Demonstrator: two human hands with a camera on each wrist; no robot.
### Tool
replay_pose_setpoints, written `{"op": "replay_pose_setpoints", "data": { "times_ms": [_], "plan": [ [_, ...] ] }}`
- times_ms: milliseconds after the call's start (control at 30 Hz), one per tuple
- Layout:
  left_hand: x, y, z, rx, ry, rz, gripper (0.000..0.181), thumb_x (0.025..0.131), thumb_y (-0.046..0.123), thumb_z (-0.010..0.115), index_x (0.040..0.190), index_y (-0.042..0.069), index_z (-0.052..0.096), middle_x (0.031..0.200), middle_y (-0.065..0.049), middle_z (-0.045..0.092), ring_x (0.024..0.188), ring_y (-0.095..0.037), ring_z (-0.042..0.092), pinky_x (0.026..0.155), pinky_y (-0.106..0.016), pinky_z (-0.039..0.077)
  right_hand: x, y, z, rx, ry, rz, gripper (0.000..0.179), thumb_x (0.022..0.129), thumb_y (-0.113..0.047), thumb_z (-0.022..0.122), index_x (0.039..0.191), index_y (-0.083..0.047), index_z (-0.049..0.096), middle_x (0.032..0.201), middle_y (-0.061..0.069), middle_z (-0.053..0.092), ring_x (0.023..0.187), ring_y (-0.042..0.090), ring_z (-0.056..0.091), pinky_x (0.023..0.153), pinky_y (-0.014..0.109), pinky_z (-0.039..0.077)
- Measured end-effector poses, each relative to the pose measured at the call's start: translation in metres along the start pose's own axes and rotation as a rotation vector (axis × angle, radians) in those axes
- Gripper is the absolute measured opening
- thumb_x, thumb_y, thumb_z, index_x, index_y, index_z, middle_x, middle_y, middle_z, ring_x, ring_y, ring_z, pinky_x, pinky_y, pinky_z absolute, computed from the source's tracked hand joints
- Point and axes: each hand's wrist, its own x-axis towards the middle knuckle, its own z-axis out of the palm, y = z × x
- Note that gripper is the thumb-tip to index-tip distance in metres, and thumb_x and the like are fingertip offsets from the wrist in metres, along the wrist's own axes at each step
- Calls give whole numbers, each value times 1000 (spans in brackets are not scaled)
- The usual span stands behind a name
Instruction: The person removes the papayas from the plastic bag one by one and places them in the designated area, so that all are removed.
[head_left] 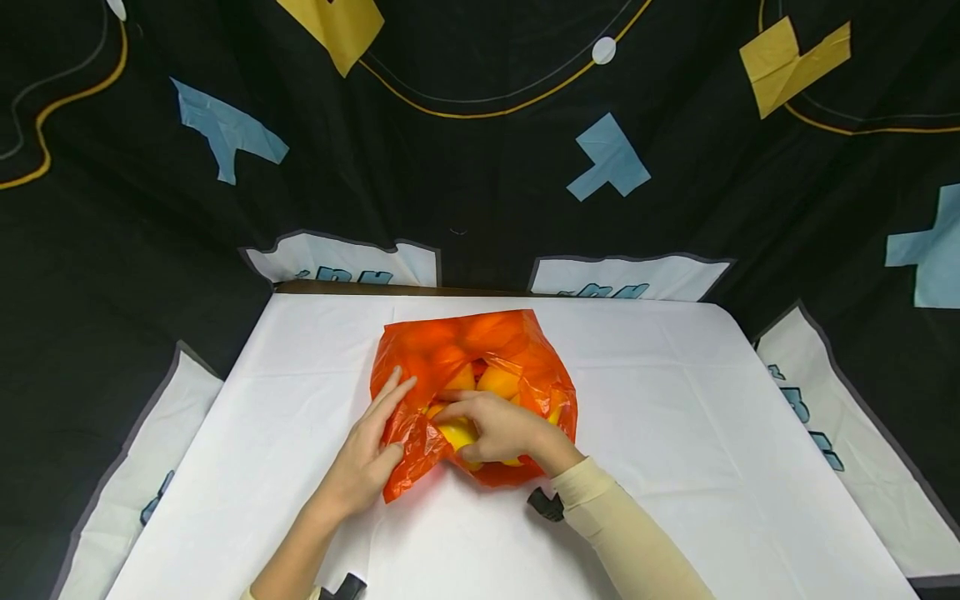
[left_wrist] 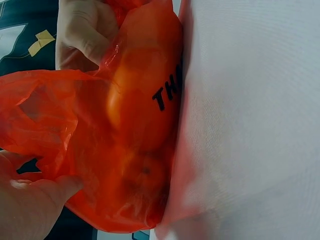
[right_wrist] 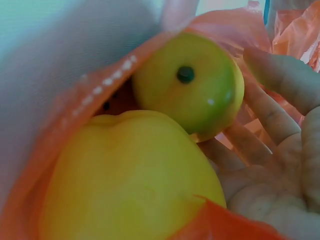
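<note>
A translucent orange plastic bag (head_left: 480, 337) lies on the white table, its opening toward me, with several round fruits inside. My left hand (head_left: 367, 454) holds the bag's left edge, thumb on the near side and fingers spread over the film. Reaching into the opening is my right hand (head_left: 495, 425), its fingers bent over the fruit. In the right wrist view those fingers lie along a yellow-green round fruit (right_wrist: 187, 90) with a dark stem spot, the thumb standing apart from it. Close by sits a larger yellow fruit (right_wrist: 130, 175) with a dimpled top.
The white table (head_left: 675, 417) spreads out around the bag. A black cloth (head_left: 480, 192) with blue and yellow tape hangs behind it. Small black devices (head_left: 547, 504) sit at both wrists. Black lettering (left_wrist: 167, 92) shows on the bag's side.
</note>
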Motion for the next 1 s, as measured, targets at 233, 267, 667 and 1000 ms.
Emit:
{"op": "replay_pose_setpoints", "data": {
  "times_ms": [233,267,667,1000],
  "plan": [
    [-1,0,1,2,3,-2,80,78,-4,48,154,17,31,161,-9,15,146,-26,18,111,-60,19,2,0,4,-43,-7,14,60,78,-16,78,135,-25,60,152,0,39,134,23,42,105,40,39],
    [-1,-1,1,3,3,-2,80,78,-4,48,154,17,31,161,-9,15,146,-26,18,111,-60,19,2,0,4,-44,-6,15,61,78,-16,78,135,-25,60,151,0,40,134,23,42,105,40,40],
    [-1,-2,1,4,8,3,82,78,-4,49,154,20,30,161,-10,15,146,-28,17,110,-61,18,0,2,5,-41,22,-9,63,74,-13,79,133,-23,62,147,-3,46,131,16,45,101,32,42],
    [0,-3,0,18,14,-1,80,79,-4,49,154,18,30,161,-8,16,146,-27,17,111,-60,18,-12,-1,-4,-1,79,-55,55,76,-16,77,129,-25,64,147,0,46,130,17,47,97,32,45]
  ]
}}
